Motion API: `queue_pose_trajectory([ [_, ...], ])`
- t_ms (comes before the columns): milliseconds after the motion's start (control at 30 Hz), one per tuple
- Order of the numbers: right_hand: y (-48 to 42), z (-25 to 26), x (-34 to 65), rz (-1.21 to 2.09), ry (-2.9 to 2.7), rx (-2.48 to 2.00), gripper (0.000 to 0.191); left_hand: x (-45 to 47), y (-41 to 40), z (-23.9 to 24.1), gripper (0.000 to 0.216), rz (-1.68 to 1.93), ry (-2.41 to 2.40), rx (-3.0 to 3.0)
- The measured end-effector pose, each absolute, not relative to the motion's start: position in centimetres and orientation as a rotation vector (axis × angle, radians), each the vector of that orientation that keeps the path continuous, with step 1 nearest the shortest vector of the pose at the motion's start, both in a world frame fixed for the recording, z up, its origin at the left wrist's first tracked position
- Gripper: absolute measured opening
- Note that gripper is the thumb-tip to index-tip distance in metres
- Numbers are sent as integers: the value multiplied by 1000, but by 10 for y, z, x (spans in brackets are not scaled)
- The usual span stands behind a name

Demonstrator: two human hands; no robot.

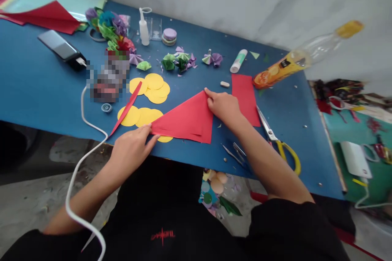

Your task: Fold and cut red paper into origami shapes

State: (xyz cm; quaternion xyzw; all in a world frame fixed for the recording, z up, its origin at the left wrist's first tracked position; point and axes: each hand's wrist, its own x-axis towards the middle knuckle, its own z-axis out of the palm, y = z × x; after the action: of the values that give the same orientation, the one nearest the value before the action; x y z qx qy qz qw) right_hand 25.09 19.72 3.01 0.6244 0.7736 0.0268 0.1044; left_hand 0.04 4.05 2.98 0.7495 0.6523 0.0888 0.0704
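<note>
A sheet of red paper (186,120), folded into a triangle, lies on the blue table in front of me. My left hand (131,147) pinches its left corner between thumb and fingers. At the top corner, my right hand (223,105) holds the paper with thumb and forefinger, the other fingers curled in. The lower left part of the paper covers some yellow paper circles (128,116). A narrow red paper strip (126,108) lies across those circles, left of the triangle. Behind it sit more yellow circles (154,83). A red paper rectangle (245,98) lies beyond my right wrist.
Yellow-handled scissors (271,134) and tweezers (234,154) lie by my right forearm. An orange drink bottle (284,65) leans at the back right, near a glue stick (239,61). Folded paper flowers (177,61) and a phone (61,47) with a white cable (82,155) are further left.
</note>
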Motion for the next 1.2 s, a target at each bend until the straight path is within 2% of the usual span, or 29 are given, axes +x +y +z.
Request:
queue_pose_trajectory([
  [133, 185, 27, 247, 61, 2336, 1804, 51, 22, 65, 31, 34, 163, 2022, 2359],
  [300, 140, 25, 234, 172, 2461, 1695, 51, 54, 77, 13, 39, 227, 1746, 2548],
  [500, 86, 25, 241, -52, 2594, 1562, 47, 55, 89, 19, 39, 204, 1671, 2452],
  [767, 75, 19, 245, -109, 2598, 1617, 50, 76, 117, 14, 59, 100, 1495, 2493],
  [967, 72, 13, 245, -164, 2575, 1700, 50, 76, 143, 26, 56, 225, 1540, 2334],
  [1200, 68, 7, 250, -251, 2631, 1730, 50, 65, 152, 30, 42, 217, 1534, 2325],
])
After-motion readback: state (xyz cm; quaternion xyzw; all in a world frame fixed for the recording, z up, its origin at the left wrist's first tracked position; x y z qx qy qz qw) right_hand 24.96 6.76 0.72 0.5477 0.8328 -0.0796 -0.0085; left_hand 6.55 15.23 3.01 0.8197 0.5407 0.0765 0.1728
